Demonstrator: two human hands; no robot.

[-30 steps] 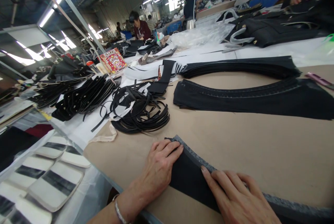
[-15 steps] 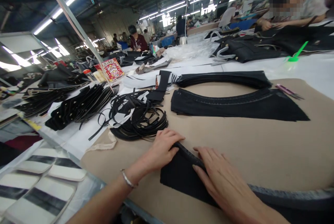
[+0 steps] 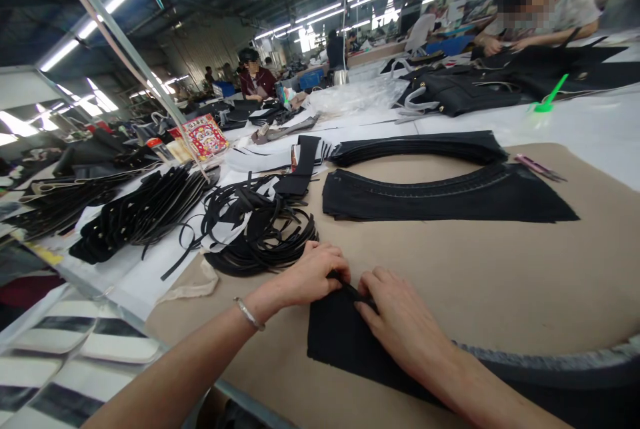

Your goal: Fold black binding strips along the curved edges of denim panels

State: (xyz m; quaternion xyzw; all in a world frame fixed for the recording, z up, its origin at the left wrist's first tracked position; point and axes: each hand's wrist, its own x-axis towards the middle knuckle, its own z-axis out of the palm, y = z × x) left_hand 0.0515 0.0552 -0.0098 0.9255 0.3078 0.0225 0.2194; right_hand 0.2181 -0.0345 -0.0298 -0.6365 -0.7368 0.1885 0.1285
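Observation:
A black curved fabric panel [image 3: 345, 339] lies on the tan work board [image 3: 440, 259] in front of me. My left hand [image 3: 320, 272] pinches the upper edge of this panel near its left corner. Close beside it, my right hand [image 3: 393, 306] grips the same edge, thumb on the near side and fingers curled over. The edge between the hands looks folded. Toward the right, the panel's curved edge shows a greyish strip, and my right forearm covers part of the panel.
Stacked black curved panels [image 3: 445, 199] lie beyond my hands, with pink snips [image 3: 540, 168] at their right. Coiled black strips [image 3: 265, 236] sit at the left. A green-topped container [image 3: 543, 109] stands farther back. Striped pieces [image 3: 65, 342] lie at lower left. Co-workers sit at the far tables.
My right hand has moved slightly left, closer to my left hand, and its fingers have curled from nearly flat into a grip on the edge. The view has shifted a little.

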